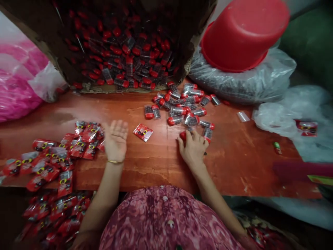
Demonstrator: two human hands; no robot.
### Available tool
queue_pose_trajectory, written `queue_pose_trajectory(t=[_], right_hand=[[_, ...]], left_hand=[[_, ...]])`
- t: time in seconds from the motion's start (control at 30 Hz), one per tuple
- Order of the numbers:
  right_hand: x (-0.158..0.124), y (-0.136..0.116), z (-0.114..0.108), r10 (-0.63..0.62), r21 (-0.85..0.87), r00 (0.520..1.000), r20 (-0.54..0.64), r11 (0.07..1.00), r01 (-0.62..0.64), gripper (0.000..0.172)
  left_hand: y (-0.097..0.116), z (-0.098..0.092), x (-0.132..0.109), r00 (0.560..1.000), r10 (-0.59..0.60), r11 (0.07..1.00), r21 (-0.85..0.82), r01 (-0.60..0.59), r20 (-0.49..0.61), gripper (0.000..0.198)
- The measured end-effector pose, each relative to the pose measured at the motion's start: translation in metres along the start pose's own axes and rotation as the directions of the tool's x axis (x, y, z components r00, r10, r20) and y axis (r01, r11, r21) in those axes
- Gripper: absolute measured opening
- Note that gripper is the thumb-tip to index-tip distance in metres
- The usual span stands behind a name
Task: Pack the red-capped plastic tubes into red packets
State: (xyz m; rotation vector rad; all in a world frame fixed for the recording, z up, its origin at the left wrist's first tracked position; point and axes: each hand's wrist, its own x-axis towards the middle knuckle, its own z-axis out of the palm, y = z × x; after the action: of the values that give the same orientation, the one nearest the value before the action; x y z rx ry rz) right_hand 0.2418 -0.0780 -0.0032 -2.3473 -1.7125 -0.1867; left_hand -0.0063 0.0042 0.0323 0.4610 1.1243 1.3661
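My left hand (pixel 116 140) is raised above the table, palm up with fingers stretched out, and holds nothing. It is just right of a pile of small red packets (pixel 78 147). My right hand (pixel 193 149) lies palm down at the near edge of a loose heap of small clear bottles with red caps (pixel 179 110). Its fingers curl over a red-capped bottle (pixel 182 135), mostly hidden under them. Another bottle (pixel 207 134) lies beside the little finger. A flat red printed card or packet (pixel 143 132) rests on the table between my hands.
A cardboard box (pixel 194 52) full of the same bottles lies open toward me. At right, a red bucket (pixel 241 34) stands upside down on a filled plastic bag (pixel 234 85). A small clear sachet (pixel 243 116) and a tiny green-capped bottle (pixel 277 148) lie on the table (pixel 234 170).
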Motion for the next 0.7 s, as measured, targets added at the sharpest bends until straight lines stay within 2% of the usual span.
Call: queue_pose_trajectory(t=[0.03,0.07,0.13,0.2,0.23,0.3,0.37,0.43,0.57,0.7], right_hand=[[-0.002,-0.010,0.000,-0.029,0.011,1.000,0.008,1.000,0.029,0.043],[-0.003,-0.019,0.000,-0.055,0.027,0.998,0.015,0.998,0.055,0.043],[-0.004,-0.032,0.000,-0.111,0.072,0.994,0.015,0.991,0.110,0.043],[-0.003,-0.037,0.001,-0.163,0.127,0.987,-0.015,0.978,0.163,0.041],[-0.002,-0.037,0.001,-0.186,0.154,0.982,-0.036,0.970,0.189,0.039],[-0.002,-0.037,0.002,-0.224,0.203,0.971,-0.083,0.950,0.237,0.033],[-0.002,-0.037,0.001,-0.256,0.244,0.959,-0.124,0.929,0.280,0.029],[-0.002,-0.040,0.000,-0.283,0.281,0.945,-0.165,0.905,0.320,0.025],[-0.002,-0.051,0.000,-0.321,0.363,0.924,-0.207,0.852,0.377,0.023],[0.000,-0.058,0.003,-0.317,0.424,0.927,-0.200,0.825,0.374,0.022]], left_hand=[[-0.009,0.006,-0.004,0.996,0.083,0.976,0.202,-0.086,0.020,0.035],[-0.017,0.012,-0.007,0.981,0.166,0.886,0.421,-0.192,0.097,0.033],[-0.032,0.020,-0.010,0.921,0.265,0.559,0.733,-0.388,0.285,0.029],[-0.040,0.023,-0.007,0.880,0.240,0.217,0.861,-0.459,0.409,0.026],[-0.042,0.023,-0.005,0.877,0.209,0.089,0.884,-0.459,0.434,0.024],[-0.042,0.022,-0.002,0.881,0.146,-0.076,0.893,-0.443,0.450,0.024],[-0.040,0.023,0.000,0.880,0.128,-0.148,0.886,-0.439,0.458,0.025],[-0.038,0.024,-0.001,0.878,0.135,-0.161,0.885,-0.437,0.459,0.025],[-0.038,0.025,-0.001,0.882,0.161,-0.114,0.896,-0.429,0.442,0.023],[-0.039,0.023,0.004,0.867,0.202,-0.072,0.890,-0.450,0.455,0.021]])
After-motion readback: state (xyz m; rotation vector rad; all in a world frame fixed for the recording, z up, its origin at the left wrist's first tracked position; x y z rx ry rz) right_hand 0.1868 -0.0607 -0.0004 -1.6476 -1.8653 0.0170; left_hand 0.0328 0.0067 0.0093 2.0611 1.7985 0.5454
